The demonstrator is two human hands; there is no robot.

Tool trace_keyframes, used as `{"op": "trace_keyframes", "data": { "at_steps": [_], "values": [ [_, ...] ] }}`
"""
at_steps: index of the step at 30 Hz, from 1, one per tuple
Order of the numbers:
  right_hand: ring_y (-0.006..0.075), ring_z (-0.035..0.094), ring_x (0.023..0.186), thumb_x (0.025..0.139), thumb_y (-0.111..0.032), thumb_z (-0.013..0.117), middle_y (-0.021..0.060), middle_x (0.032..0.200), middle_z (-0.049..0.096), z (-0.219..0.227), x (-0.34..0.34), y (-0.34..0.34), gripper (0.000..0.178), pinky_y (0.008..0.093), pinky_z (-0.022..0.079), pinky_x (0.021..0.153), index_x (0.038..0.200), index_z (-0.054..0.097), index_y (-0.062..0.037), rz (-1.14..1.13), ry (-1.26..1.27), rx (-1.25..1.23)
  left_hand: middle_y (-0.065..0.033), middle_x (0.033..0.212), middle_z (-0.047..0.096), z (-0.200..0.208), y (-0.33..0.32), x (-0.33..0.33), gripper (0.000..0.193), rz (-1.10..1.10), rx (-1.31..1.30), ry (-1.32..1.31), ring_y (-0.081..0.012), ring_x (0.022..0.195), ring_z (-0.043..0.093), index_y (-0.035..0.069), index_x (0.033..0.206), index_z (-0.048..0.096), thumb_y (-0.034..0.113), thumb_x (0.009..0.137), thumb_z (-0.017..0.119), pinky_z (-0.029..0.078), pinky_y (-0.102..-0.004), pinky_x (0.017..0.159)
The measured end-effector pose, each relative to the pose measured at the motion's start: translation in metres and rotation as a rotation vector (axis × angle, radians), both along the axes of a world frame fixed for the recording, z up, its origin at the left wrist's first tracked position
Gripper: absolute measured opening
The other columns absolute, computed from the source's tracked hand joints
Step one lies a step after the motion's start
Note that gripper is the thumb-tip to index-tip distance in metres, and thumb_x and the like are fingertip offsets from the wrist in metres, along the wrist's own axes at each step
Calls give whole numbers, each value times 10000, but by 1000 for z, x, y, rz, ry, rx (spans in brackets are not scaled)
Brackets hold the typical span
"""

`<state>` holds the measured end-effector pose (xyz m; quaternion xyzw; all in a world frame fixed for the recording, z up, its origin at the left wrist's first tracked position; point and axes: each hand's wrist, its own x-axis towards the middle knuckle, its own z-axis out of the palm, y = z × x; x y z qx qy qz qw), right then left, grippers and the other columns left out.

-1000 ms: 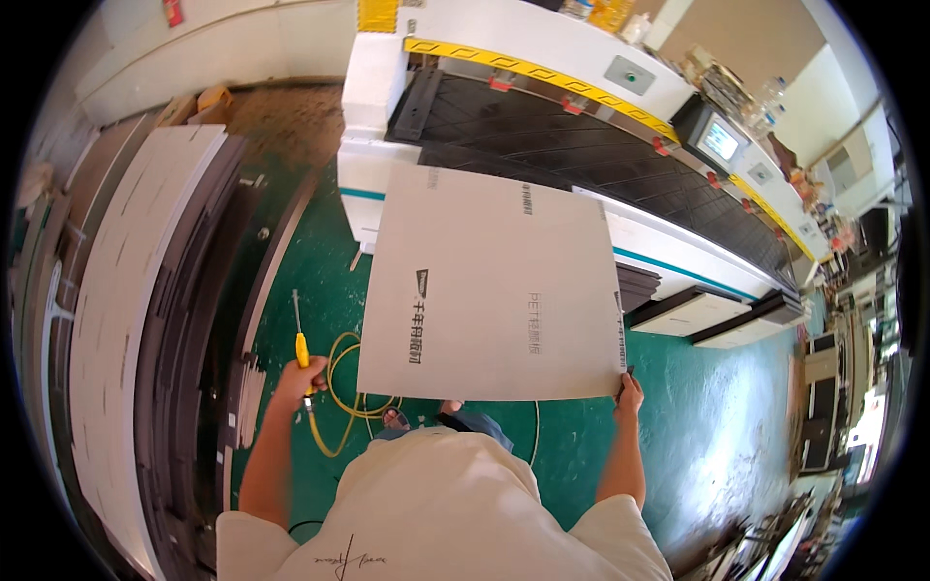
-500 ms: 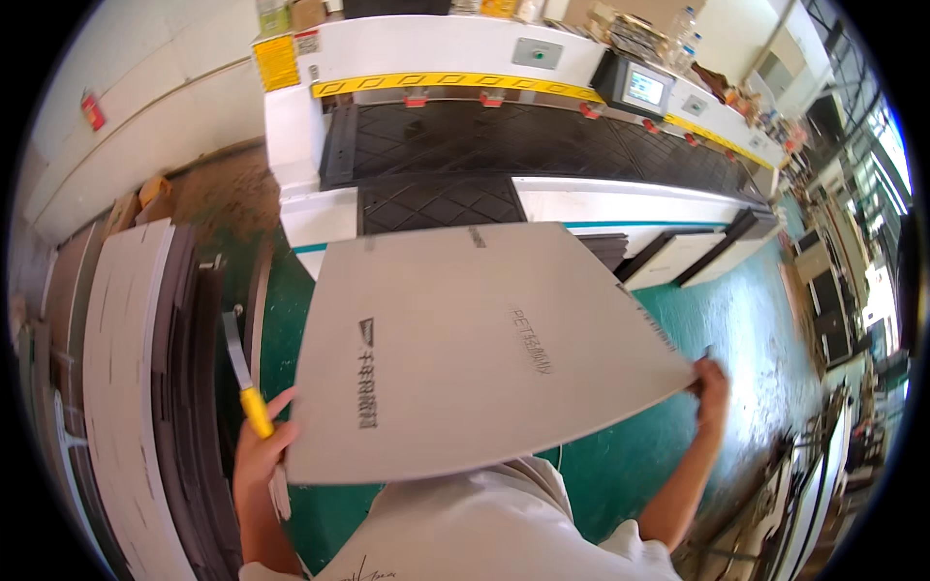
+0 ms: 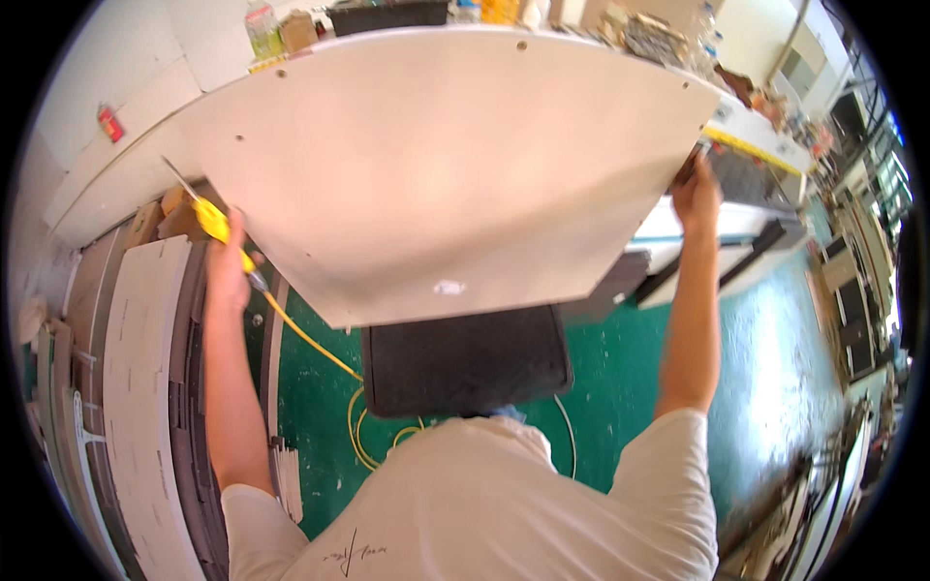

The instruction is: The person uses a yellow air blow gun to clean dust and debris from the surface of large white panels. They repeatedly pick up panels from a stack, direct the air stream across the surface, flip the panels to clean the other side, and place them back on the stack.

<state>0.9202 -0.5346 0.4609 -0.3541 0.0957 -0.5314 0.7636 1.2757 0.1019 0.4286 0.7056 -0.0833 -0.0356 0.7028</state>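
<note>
A large pale board (image 3: 455, 174) is raised in front of me, tilted up, with small holes along its edges. At its left edge my left hand (image 3: 228, 266) is closed around a yellow air blow gun (image 3: 211, 221) with a thin metal nozzle. A yellow hose (image 3: 310, 339) runs from the gun to the floor. Whether that hand also bears on the board is hard to see. My right hand (image 3: 697, 198), slightly blurred, grips the board's right edge; something dark shows at its fingers.
Behind the board stands a white machine with a dark bed (image 3: 751, 174). A black padded platform (image 3: 465, 363) sits low before me. Upright boards (image 3: 145, 358) lean at left, more panels (image 3: 722, 261) by the machine. Bottles and boxes (image 3: 262, 29) line the top; yellow hose coils on the green floor.
The board has gone from lying nearly flat to raised and tilted up, showing its other, holed face. Both hands moved up and forward with it. The black platform and hose have come into view.
</note>
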Motion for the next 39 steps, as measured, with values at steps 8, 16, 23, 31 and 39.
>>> {"op": "trace_keyframes", "data": {
  "at_steps": [8,16,23,31,39],
  "values": [
    [122,583,1068,1048,-234,583,-6,1150,657,-148,82,-36,261,289,437,930,1268,623,-99,257,286,2,34,840,571,-98,-55,25,318,33,319,193,-91,678,552,84,1093,649,365,961,719,476,-265,569],
    [90,549,826,1010,-242,637,-38,921,615,-289,115,-47,187,255,429,717,1066,683,-69,136,869,194,38,852,565,-230,-39,-9,257,10,466,548,-80,753,544,88,1027,669,318,932,733,479,-280,643],
    [88,527,791,992,-242,652,-33,905,622,-343,114,-90,244,258,415,691,1117,697,-37,132,1160,112,10,967,635,-287,-73,-42,327,-38,632,676,-119,873,612,38,1167,694,277,944,698,558,-363,713],
    [174,601,725,940,-230,666,108,788,708,-317,232,-145,310,353,484,697,1112,734,19,-6,1359,-510,26,1195,673,-247,-95,-56,494,-31,502,842,-85,913,622,79,1403,597,255,954,703,469,-291,636],
    [377,723,888,816,-205,703,177,906,751,-347,341,-178,218,438,567,811,959,795,-70,-306,1604,-794,-66,1105,680,-312,0,-168,486,177,699,609,-156,966,642,-42,1237,661,346,953,734,498,-301,868]
  ]
}}
